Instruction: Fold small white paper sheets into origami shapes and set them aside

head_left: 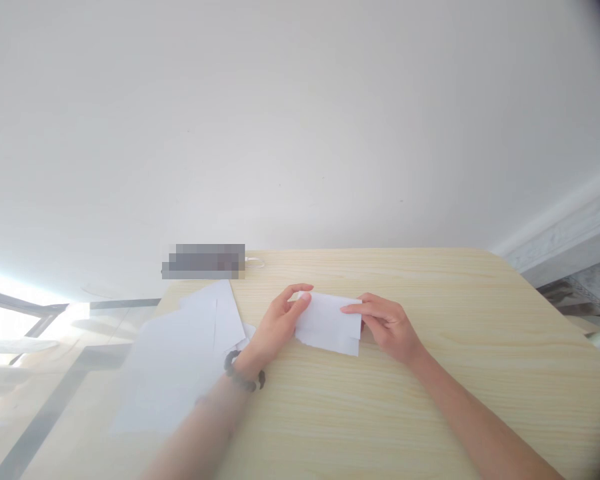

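A small folded sheet of white paper (327,323) is held up between both hands over the wooden table. Its layers do not line up at the lower right, where one edge sticks out below the other. My left hand (280,319) pinches the paper's left side, thumb on the near face. A dark beaded bracelet (240,373) circles the left wrist. At the paper's right edge, my right hand (387,325) grips it with the index finger across the front; the thumb and other fingers are partly hidden.
Several loose white sheets (173,360) lie overlapping on the left of the light wooden table (455,313). A blurred-out grey object (205,262) with a white cable (256,261) sits at the back left. Behind the table rises a pale wall (300,133).
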A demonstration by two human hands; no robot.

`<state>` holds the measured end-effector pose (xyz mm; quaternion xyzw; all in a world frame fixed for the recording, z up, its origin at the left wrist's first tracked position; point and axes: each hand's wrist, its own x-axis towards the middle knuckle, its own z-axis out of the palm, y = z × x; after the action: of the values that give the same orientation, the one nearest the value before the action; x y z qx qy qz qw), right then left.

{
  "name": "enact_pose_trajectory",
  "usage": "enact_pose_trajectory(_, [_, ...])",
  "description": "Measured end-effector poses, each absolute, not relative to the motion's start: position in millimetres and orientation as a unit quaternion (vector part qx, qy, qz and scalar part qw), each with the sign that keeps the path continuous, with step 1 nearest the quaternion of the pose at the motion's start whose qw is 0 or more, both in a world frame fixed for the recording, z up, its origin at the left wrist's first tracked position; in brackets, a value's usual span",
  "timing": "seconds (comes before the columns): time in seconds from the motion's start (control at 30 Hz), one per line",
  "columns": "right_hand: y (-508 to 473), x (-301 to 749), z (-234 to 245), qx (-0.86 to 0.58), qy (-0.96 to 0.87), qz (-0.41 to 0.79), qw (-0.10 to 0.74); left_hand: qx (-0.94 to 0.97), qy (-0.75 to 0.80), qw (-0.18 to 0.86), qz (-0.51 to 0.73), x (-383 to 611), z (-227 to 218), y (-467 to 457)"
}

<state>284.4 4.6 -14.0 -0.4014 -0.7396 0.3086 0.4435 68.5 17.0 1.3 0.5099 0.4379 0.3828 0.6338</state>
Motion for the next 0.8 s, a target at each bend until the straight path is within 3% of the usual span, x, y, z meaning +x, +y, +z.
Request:
enact_pose_trajectory(0.23, [0.4,283.3,-7.3,-0.439,-0.713,0.371,0.401,0.542,0.463,0.59,0.379,70.7,-7.2,16.0])
enact_pose_trajectory(0.4, [2.5,277.4,-9.4,-0.522,-0.688,0.336,0.377,0.552,0.446,0.592,0.382,70.9,-5.7,16.5])
enact_pose_trajectory(0.8, [3.8,276.7,-12.7,-0.504,-0.692,0.332,0.396,0.571,0.471,0.547,0.391,74.7,2.3,13.3])
